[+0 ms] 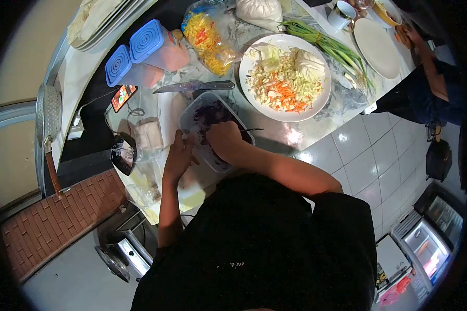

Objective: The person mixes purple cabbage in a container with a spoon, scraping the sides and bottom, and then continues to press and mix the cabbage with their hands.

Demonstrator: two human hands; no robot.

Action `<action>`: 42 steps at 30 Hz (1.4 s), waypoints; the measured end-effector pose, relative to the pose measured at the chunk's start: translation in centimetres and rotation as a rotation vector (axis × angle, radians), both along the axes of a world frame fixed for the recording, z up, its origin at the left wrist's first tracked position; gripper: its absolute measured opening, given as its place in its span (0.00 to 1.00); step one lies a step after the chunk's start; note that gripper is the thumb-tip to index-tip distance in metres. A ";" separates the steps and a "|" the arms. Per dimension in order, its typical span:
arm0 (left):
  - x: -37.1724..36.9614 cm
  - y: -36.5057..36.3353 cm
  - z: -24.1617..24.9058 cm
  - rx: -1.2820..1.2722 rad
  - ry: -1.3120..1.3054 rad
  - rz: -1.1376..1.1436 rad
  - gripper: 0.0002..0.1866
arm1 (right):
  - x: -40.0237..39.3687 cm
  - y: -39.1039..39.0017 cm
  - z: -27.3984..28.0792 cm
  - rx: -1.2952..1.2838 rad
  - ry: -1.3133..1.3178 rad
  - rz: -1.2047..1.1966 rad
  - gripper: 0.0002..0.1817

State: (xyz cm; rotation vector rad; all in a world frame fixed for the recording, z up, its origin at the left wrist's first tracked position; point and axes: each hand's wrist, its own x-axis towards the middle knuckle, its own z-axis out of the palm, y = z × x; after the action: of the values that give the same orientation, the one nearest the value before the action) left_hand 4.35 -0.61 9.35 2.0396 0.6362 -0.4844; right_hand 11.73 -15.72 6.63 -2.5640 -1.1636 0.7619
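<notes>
A clear plastic container (191, 115) stands at the counter's near edge with dark purple food (213, 111) in it. My right hand (224, 138) is down inside the container, its fingers curled and touching the purple food; what they hold is hidden. My left hand (179, 156) is beside the container's left wall, fingers stretched out and apart, holding nothing visible. A thin dark utensil handle (253, 129) pokes out over the right rim. Just beyond the container lies a knife (194, 87) with a black handle.
A white plate (288, 115) of chopped cabbage and carrot is at the right, with green onions (327, 44) behind it. Blue-lidded boxes (146, 40), a bag of yellow food (205, 36) and a phone (123, 97) lie around. Another person's arm (431, 65) shows far right.
</notes>
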 end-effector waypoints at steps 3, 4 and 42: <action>0.2 -1.0 -0.2 -0.099 0.017 0.169 0.31 | 0.4 -0.3 0.3 -0.016 0.003 0.000 0.10; 0.3 -1.4 -0.7 -0.103 0.022 0.172 0.31 | 0.5 -0.5 0.4 0.047 -0.041 -0.018 0.08; -3.7 -6.8 -3.6 -0.227 -0.619 0.428 0.34 | 1.1 -3.1 -0.2 0.203 0.154 -0.190 0.16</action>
State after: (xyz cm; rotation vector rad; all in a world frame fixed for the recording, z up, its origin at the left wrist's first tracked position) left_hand 0.65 -7.42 5.71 1.6453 0.5749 0.3080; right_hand 12.84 -18.79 6.39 -2.3604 -0.8874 0.7412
